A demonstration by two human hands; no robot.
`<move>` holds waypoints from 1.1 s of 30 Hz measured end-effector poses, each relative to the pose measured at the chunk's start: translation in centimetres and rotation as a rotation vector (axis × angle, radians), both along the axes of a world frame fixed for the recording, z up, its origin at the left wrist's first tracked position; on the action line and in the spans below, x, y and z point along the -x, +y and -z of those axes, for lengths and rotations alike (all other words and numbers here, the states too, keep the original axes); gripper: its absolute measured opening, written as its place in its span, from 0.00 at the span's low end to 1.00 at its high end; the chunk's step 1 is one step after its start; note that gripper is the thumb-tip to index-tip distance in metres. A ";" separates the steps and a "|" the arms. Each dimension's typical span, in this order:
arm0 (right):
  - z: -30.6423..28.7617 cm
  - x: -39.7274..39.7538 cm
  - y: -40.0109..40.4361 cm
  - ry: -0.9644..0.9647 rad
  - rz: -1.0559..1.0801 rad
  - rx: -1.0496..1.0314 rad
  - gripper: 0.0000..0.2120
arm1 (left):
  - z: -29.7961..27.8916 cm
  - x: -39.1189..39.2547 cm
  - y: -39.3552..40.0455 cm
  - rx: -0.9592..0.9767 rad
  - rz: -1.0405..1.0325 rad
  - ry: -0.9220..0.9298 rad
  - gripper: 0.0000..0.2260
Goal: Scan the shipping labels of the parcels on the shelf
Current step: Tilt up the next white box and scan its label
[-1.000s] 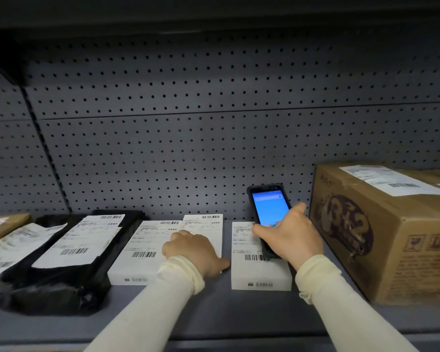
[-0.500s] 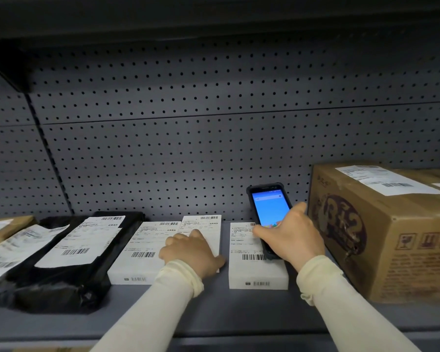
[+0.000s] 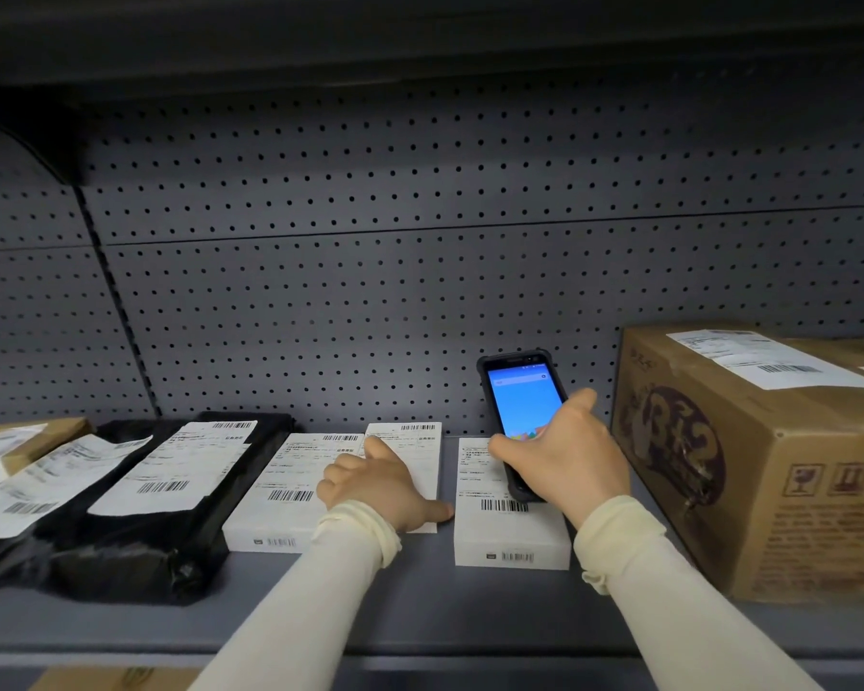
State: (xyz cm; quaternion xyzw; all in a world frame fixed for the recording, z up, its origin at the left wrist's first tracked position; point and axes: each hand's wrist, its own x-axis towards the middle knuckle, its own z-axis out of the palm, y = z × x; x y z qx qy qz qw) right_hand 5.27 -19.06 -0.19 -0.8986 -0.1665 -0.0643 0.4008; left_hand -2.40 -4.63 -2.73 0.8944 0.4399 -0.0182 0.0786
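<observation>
Two flat white boxes lie side by side on the grey shelf (image 3: 420,610), each with a shipping label on top. My left hand (image 3: 375,483) rests palm down on the right part of the left white box (image 3: 280,491), fingers stretched forward and thumb out towards the gap. My right hand (image 3: 564,456) grips a black handheld scanner (image 3: 522,401) with a lit blue screen. It is tilted upright over the far end of the right white box (image 3: 510,536), whose barcode shows just below it.
A black poly bag (image 3: 136,556) with a white label lies left of the white boxes, with more labelled parcels (image 3: 21,491) beyond it. A large labelled cardboard carton (image 3: 749,471) stands at the right. A perforated grey panel (image 3: 370,291) closes the back.
My left hand slid a little farther back on the left white box and its fingers straightened. The scanner stayed over the right white box.
</observation>
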 end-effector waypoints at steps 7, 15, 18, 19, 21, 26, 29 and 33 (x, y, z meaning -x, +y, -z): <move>-0.3 0.7 0.8 -0.023 -0.030 -0.009 0.28 | 0.7 -0.1 -0.7 0.000 -0.050 -0.162 0.40; 0.0 0.8 1.2 -0.006 -0.048 0.010 0.29 | 1.0 -0.9 -0.6 0.036 -0.002 -0.091 0.48; 0.1 0.7 1.0 -0.004 -0.048 0.010 0.29 | 1.2 -1.3 0.4 0.149 -0.016 -0.062 0.55; 0.3 0.7 1.0 -0.003 -0.046 0.009 0.29 | 1.3 -1.5 0.7 0.182 -0.018 -0.055 0.57; 0.4 0.6 1.0 -0.006 -0.041 0.010 0.29 | 1.3 -1.9 0.9 0.211 -0.005 -0.018 0.59; 0.5 0.5 0.8 -0.008 -0.029 0.018 0.29 | 1.0 -2.5 1.3 0.174 0.082 0.041 0.44; 0.7 0.5 0.8 -0.006 -0.024 0.029 0.29 | 1.0 -2.6 1.4 0.184 0.053 0.004 0.41; 0.8 0.4 0.8 -0.006 -0.018 0.031 0.29 | 1.2 -2.6 1.1 0.170 -0.002 -0.076 0.51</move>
